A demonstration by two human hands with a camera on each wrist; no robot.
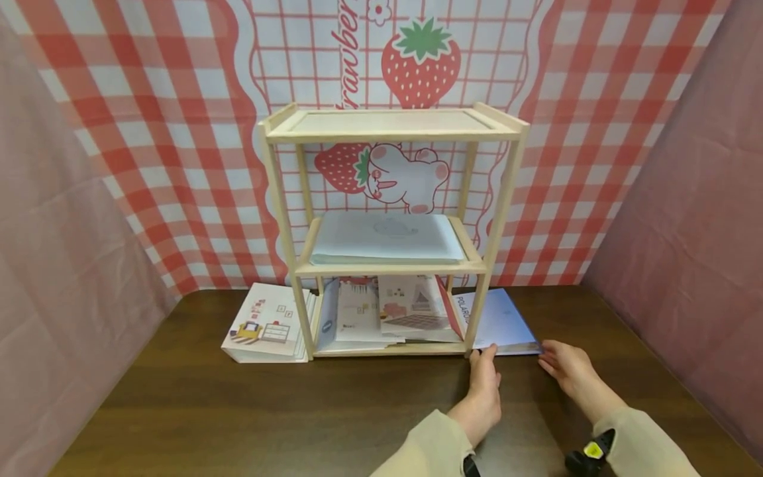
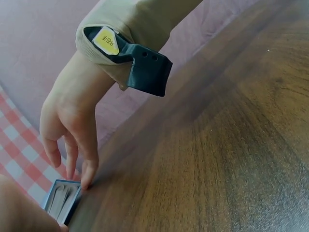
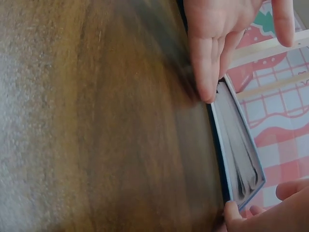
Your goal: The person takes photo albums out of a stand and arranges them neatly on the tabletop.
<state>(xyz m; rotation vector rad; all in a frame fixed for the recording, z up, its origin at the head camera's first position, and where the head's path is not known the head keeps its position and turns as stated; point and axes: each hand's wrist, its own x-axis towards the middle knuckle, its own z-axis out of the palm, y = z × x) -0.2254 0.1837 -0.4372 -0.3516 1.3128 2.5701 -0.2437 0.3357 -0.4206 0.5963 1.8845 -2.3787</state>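
A blue album (image 1: 499, 319) marked POLAROID lies flat on the brown table, just right of the wooden shelf rack. My left hand (image 1: 484, 394) touches its front left corner with extended fingers, close to the rack's front right post. At the front right corner, my right hand (image 1: 573, 371) rests its fingertips against the edge. In the right wrist view, the album's page edges (image 3: 236, 140) show between the left hand (image 3: 215, 41) and the right hand (image 3: 277, 215). The left wrist view also shows the right hand (image 2: 72, 125) bent down at the album's corner (image 2: 62, 199).
The wooden rack (image 1: 396, 268) holds a pale album (image 1: 390, 238) on its middle shelf and several flat books or albums (image 1: 414, 305) on the bottom. Left of it lies a white illustrated stack (image 1: 268, 324). Checked cloth (image 1: 566, 165) hangs behind; pink cloth (image 1: 685, 252) borders the table (image 1: 250, 417).
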